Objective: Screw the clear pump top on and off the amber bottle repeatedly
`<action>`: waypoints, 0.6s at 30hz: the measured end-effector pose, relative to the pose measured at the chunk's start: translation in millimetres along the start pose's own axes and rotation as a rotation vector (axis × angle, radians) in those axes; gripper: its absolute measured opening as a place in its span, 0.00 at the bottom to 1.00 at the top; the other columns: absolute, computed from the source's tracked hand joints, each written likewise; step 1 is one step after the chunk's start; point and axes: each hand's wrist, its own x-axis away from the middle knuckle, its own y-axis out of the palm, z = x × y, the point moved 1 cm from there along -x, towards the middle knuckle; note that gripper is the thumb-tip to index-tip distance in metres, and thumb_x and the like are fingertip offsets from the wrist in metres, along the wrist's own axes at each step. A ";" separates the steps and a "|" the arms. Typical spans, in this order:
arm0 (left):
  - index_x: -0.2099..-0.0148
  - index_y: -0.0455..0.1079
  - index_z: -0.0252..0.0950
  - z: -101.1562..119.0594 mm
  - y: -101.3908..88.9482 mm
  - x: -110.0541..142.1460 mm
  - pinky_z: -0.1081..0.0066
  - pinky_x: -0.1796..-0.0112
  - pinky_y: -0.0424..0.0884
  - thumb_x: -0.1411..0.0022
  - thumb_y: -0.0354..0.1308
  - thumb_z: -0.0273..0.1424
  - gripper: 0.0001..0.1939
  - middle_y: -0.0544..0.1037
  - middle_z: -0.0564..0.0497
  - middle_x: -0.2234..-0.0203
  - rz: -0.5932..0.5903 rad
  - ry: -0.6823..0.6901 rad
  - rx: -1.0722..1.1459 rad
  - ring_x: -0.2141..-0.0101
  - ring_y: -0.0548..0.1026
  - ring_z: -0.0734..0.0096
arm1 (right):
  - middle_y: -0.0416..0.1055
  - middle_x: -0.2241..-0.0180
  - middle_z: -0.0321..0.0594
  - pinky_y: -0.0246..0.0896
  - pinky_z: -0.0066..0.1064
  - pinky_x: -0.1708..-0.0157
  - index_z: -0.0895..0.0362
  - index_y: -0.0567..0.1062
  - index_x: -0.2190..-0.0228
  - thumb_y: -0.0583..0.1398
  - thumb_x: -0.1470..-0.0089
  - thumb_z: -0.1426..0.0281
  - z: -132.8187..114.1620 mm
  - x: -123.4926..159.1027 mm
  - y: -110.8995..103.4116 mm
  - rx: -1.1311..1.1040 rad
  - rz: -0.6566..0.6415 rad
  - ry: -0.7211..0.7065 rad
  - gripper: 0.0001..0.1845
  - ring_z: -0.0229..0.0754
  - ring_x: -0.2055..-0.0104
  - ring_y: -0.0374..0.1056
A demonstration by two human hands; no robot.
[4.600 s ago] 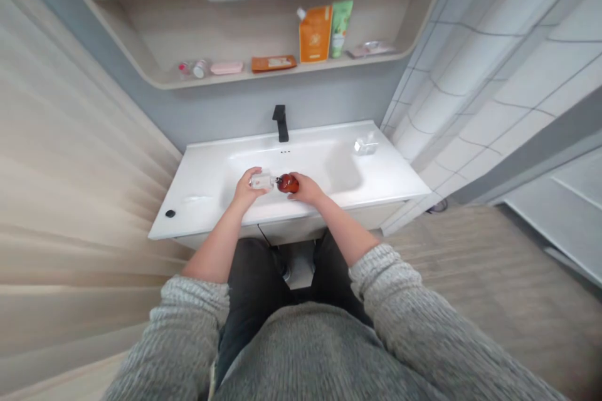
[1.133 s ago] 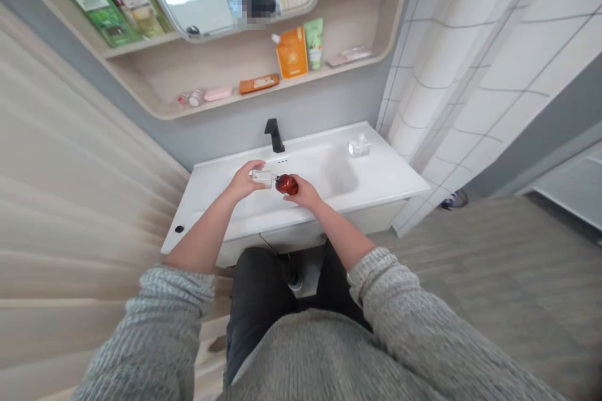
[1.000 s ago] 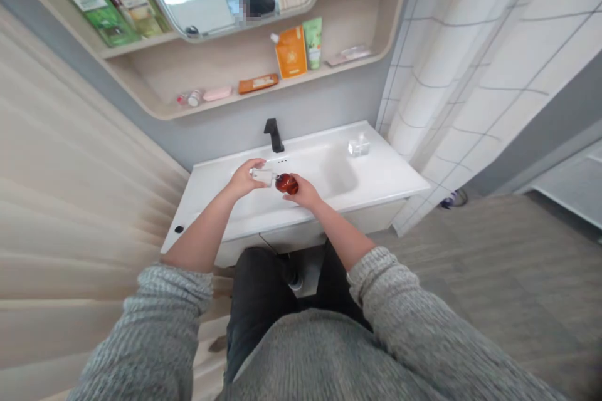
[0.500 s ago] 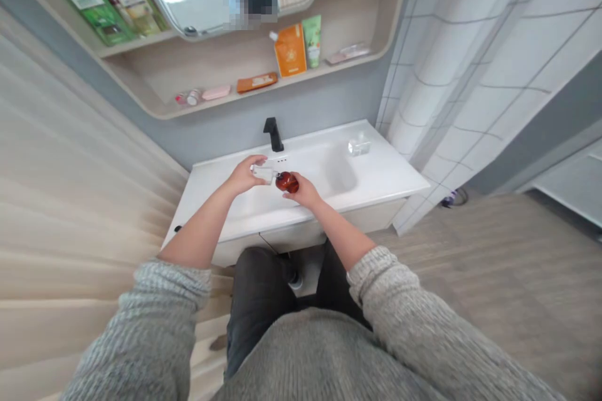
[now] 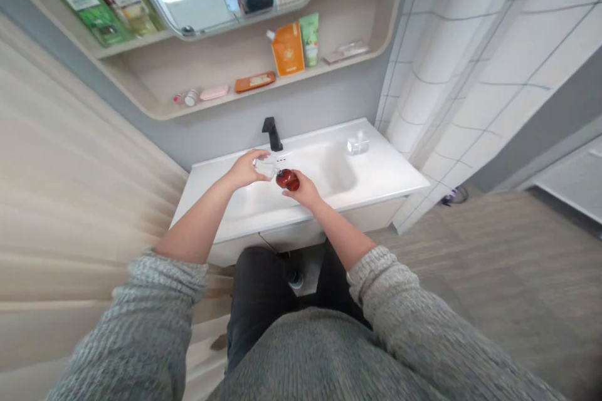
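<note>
Here, an amber bottle (image 5: 288,180) is held just above the white ceramic basin (image 5: 376,169), in front of the black faucet (image 5: 271,133). The bottle is gripped by the right hand (image 5: 303,191), which is closed around its rounded body. A small clear piece (image 5: 266,168) is enclosed by the left hand (image 5: 244,169), with the fingers curled over its top. Its exact form is not resolved in this view, although a pump head or small vial is suggested. The clear piece lies just beside the bottle's upper end; whether the two are touching or joined cannot be determined.

Both items appear to be supported by the hands alone. If either grip is relaxed, or if the fingers slip on a smooth surface, the item may be dropped onto the basin. If the bottle is made of glass, which cannot be confirmed, it may be cracked by such an impact. If the two parts are pressed together out of line, the bottle's neck or the clear piece may be damaged, and any liquid inside may be spilled. Contact with the faucet is possible if the hands are raised carelessly. The clear dish (image 5: 358,146) at the basin's right end stands well apart and is unlikely to be struck.
</note>
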 end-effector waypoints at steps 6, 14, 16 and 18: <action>0.37 0.79 0.40 7.4 -3.1 -4.8 0.56 0.45 0.79 0.59 0.81 0.36 0.44 0.82 0.44 0.42 -0.012 0.026 -0.040 0.43 0.79 0.48 | 0.82 0.40 0.50 0.74 0.51 0.35 0.53 0.74 0.34 0.82 0.54 0.63 -3.9 1.7 -1.9 -0.010 0.015 0.010 0.49 0.60 0.39 0.80; 0.38 0.79 0.40 12.6 -5.3 -5.2 0.55 0.44 0.78 0.59 0.81 0.37 0.43 0.83 0.45 0.43 -0.014 0.032 -0.047 0.44 0.80 0.47 | 0.82 0.40 0.49 0.73 0.53 0.34 0.52 0.74 0.35 0.82 0.55 0.63 -6.6 1.6 -2.5 -0.002 0.017 0.011 0.49 0.60 0.39 0.79; 0.37 0.79 0.40 14.1 -6.0 -6.2 0.54 0.43 0.78 0.60 0.80 0.36 0.44 0.82 0.45 0.43 -0.023 0.033 -0.056 0.44 0.80 0.46 | 0.82 0.40 0.49 0.74 0.52 0.34 0.52 0.74 0.35 0.82 0.55 0.64 -6.7 1.5 -2.6 -0.003 0.017 0.008 0.48 0.60 0.39 0.80; 0.37 0.79 0.40 15.9 -6.6 -7.3 0.54 0.42 0.78 0.60 0.80 0.35 0.44 0.82 0.45 0.42 -0.037 0.037 -0.069 0.43 0.80 0.46 | 0.82 0.40 0.49 0.73 0.52 0.34 0.52 0.74 0.35 0.82 0.55 0.63 -6.7 1.7 -2.7 -0.011 0.021 0.006 0.48 0.60 0.40 0.80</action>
